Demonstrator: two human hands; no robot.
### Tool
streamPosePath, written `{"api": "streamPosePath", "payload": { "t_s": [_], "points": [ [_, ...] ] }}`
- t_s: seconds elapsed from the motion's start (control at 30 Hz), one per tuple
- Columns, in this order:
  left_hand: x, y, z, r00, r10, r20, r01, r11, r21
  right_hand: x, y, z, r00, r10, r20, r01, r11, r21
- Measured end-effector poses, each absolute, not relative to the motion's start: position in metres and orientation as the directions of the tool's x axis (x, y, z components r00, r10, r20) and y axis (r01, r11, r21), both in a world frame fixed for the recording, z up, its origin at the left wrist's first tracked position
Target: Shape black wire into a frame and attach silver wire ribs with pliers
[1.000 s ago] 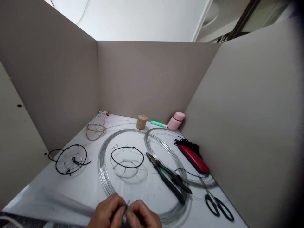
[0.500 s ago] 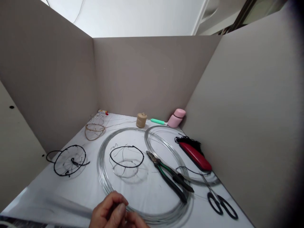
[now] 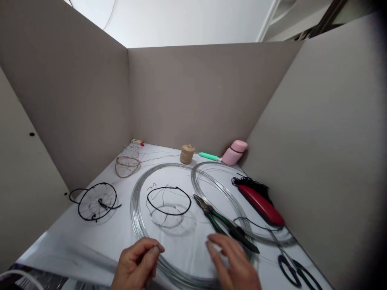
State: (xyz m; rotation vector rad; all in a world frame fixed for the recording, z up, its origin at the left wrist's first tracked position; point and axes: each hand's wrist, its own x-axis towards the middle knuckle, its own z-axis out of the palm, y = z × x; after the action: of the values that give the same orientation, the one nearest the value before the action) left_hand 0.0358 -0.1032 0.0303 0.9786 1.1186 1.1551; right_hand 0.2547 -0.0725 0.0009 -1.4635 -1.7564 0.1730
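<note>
My left hand (image 3: 137, 264) is closed in a pinch at the bottom, over the near left part of a large coil of silvery wire (image 3: 137, 209). Anything between its thumb and forefinger is too fine to make out. To the right, my right hand (image 3: 234, 264) has its thumb and forefinger tips close together, and what they hold, if anything, does not show. Beyond it lie pliers (image 3: 216, 213) with black and green handles, partly covered by that hand. Inside the coil stands a small wire frame (image 3: 166, 227) with a black-wrapped upper ring (image 3: 147, 197).
A black-wrapped wire piece (image 3: 79, 209) lies left; a tan-wrapped one (image 3: 128, 164) sits behind. Along the back are a twine spool (image 3: 187, 154), a green-handled tool (image 3: 208, 156) and a pink flask (image 3: 235, 153). Right are a red object (image 3: 261, 205), black cord (image 3: 250, 185) and scissors (image 3: 288, 272).
My right hand has moved away from my left hand to the right and now overlaps the pliers. My left hand stays pinched in nearly the same place. The view has shifted slightly left.
</note>
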Motion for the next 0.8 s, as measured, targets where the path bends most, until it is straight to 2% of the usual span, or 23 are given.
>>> {"api": "streamPosePath", "payload": {
  "t_s": [0.07,0.17,0.23,0.3,0.4,0.67,0.73,0.8],
  "points": [
    [0.034,-0.102,0.027,0.046,0.988,-0.15,-0.201,0.156,0.967,0.284,-0.05,0.004,-0.051,0.831,0.555,0.928,0.245,-0.281],
    [0.031,-0.099,0.025,0.022,0.991,-0.132,-0.257,0.133,0.957,0.305,-0.031,0.003,-0.116,0.876,0.468,0.993,0.107,0.044],
    [0.03,-0.096,0.026,0.018,0.993,-0.115,-0.259,0.116,0.959,0.305,-0.029,0.001,-0.155,0.892,0.425,0.981,0.088,0.173],
    [0.03,-0.094,0.027,0.025,0.995,-0.095,-0.244,0.098,0.965,0.302,-0.03,-0.001,-0.183,0.885,0.428,0.965,0.078,0.251],
    [0.033,-0.093,0.029,0.047,0.997,-0.067,-0.247,0.077,0.966,0.302,-0.029,-0.004,-0.197,0.88,0.433,0.946,0.055,0.319],
    [0.042,-0.094,0.029,0.09,0.995,-0.05,-0.23,0.069,0.971,0.315,-0.02,-0.013,-0.35,0.829,0.435,0.902,0.174,0.394],
    [0.041,-0.094,0.028,0.101,0.994,-0.043,-0.214,0.064,0.975,0.317,-0.019,-0.008,-0.353,0.832,0.428,0.909,0.197,0.367],
    [0.039,-0.094,0.028,0.097,0.995,-0.037,-0.183,0.055,0.982,0.32,-0.016,0.0,-0.253,0.879,0.404,0.962,0.185,0.201]
  ]
}}
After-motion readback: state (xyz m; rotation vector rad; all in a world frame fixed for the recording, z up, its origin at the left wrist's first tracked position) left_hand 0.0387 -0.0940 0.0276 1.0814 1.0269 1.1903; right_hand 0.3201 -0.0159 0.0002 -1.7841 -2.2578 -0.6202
